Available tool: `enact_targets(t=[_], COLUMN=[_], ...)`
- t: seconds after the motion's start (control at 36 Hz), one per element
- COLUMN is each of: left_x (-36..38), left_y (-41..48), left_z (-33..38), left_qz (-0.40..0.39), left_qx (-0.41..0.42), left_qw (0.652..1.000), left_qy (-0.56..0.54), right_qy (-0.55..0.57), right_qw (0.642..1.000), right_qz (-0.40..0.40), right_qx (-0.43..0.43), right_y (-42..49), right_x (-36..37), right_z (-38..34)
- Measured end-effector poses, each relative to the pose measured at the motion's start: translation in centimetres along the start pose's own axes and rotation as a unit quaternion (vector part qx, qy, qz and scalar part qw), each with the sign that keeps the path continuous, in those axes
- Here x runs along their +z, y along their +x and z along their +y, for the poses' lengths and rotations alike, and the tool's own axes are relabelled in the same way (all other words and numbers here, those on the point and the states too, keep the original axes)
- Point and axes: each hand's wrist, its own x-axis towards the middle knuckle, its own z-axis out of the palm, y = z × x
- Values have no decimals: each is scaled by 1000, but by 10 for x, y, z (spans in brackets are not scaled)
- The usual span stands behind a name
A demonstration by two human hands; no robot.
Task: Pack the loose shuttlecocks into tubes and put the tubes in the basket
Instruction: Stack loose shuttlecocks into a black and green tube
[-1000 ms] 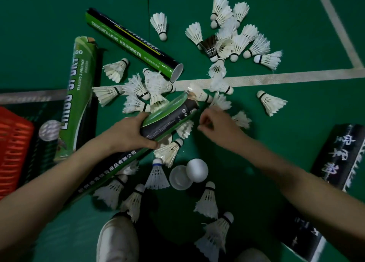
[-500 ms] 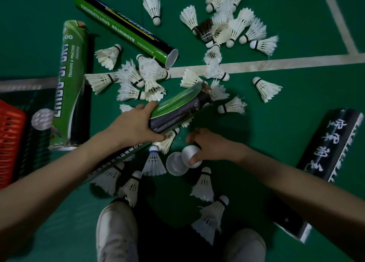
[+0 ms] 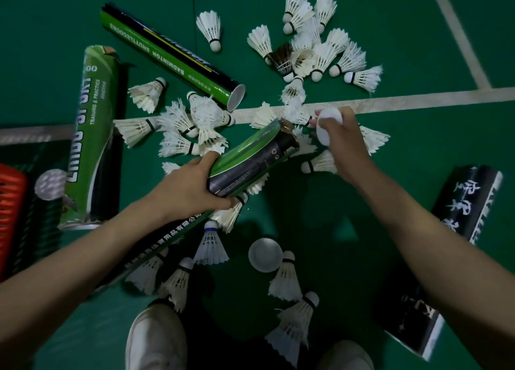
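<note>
My left hand [image 3: 189, 187] grips a black and green tube [image 3: 252, 158] around its middle, its open end tilted up and to the right. Just right of that open end, my right hand [image 3: 338, 141] holds a white round cap [image 3: 328, 127] in its curled fingers. Loose white shuttlecocks lie all around: a cluster [image 3: 192, 127] left of the tube, a heap [image 3: 312, 49] at the top and several [image 3: 287, 280] near my feet. A second white cap [image 3: 264, 255] lies on the floor below the tube.
A green and black tube [image 3: 172, 54] lies open-ended at upper left, a green tube [image 3: 92, 135] beside it at left, a black tube [image 3: 451, 247] at right. The red basket [image 3: 9, 216] shows at the left edge. My white shoes [image 3: 156, 339] are at the bottom.
My right hand picked up one of the two white caps from the floor and lifted it to the tube's open end. The left hand kept its hold on the tube.
</note>
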Motion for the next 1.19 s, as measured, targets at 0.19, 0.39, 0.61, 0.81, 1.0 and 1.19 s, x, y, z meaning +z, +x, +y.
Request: enact_targets(t=[0.19,0.39,0.61,0.81,1.0,1.19], left_x=[1,0,4,-4,-12,-15], left_y=[0,1,5,12,12,14], left_z=[10,9,7,5,5,10], left_qz=[20,42,67,23,-18,6], left_qx=[37,56,83,92,93,98], left_qw=[999,997,994,989,980,979], left_qy=[-22,-19,-32,-112,-177,-178], right_qy=[-43,10,8,-3,138,-20], right_qw=[990,987,984,983,989,988], right_qz=[-88,-150,-166,-126,4,-78], right_qx=[-97,-57,-60,-133,-52,-131], right_y=[-9,-14,-7,-3,6,4], right_x=[17,19,13,10,16,16], right_z=[-10,-15,-17,-25,-36,-43])
